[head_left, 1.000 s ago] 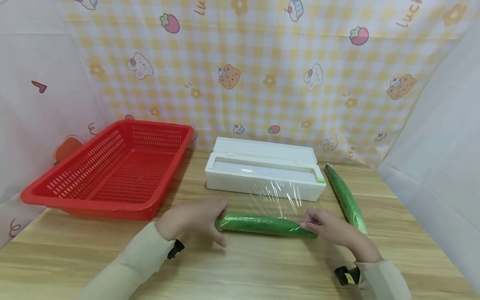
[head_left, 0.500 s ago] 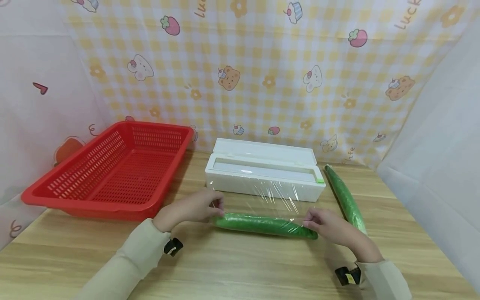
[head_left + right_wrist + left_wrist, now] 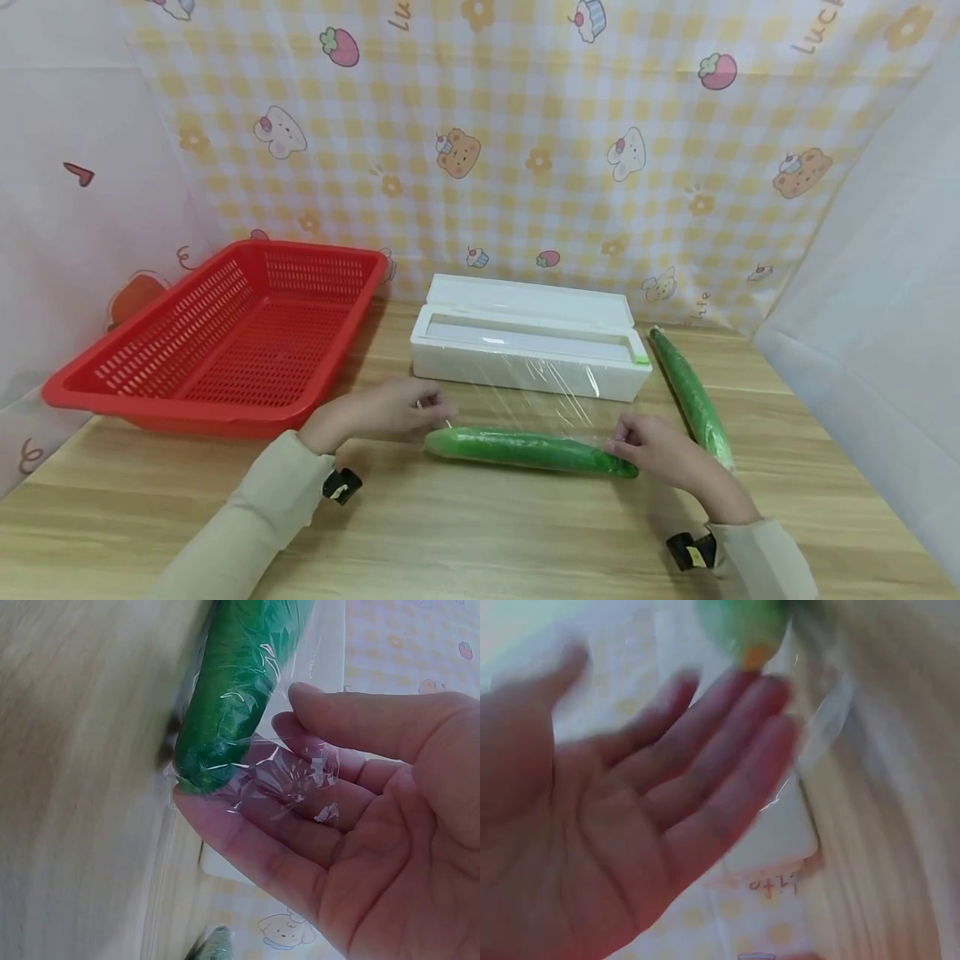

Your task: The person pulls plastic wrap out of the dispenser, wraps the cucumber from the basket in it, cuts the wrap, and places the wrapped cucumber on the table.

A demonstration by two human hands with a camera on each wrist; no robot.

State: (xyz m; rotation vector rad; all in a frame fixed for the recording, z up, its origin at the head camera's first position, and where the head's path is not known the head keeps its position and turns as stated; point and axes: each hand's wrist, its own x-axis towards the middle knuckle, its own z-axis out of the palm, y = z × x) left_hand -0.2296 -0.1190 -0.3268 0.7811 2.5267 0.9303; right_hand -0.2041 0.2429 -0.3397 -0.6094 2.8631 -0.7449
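A green cucumber (image 3: 517, 450) lies across the middle of the table in the head view. Clear cling film (image 3: 555, 408) runs from the white box down over it. My left hand (image 3: 393, 410) is at the cucumber's left end; the left wrist view shows its palm, the thumb apart and the fingers (image 3: 720, 765) extended, fingertips close by the cucumber's tip (image 3: 742, 630). At the other end my right hand (image 3: 652, 450) pinches the film between thumb and forefinger. Its other fingers (image 3: 255, 847) lie behind the loose film beside the cucumber's end (image 3: 214, 761).
Behind the cucumber stands the white film box (image 3: 525, 375), its lid (image 3: 528, 300) raised, with a green piece (image 3: 641, 360) at its right end. A second, wrapped cucumber (image 3: 692, 396) lies on the right. A red basket (image 3: 202, 417) stands on the left.
My left hand has come off the cucumber's left end, which now shows uncovered by the hand, and shifted slightly left. The right hand stays by the right end.
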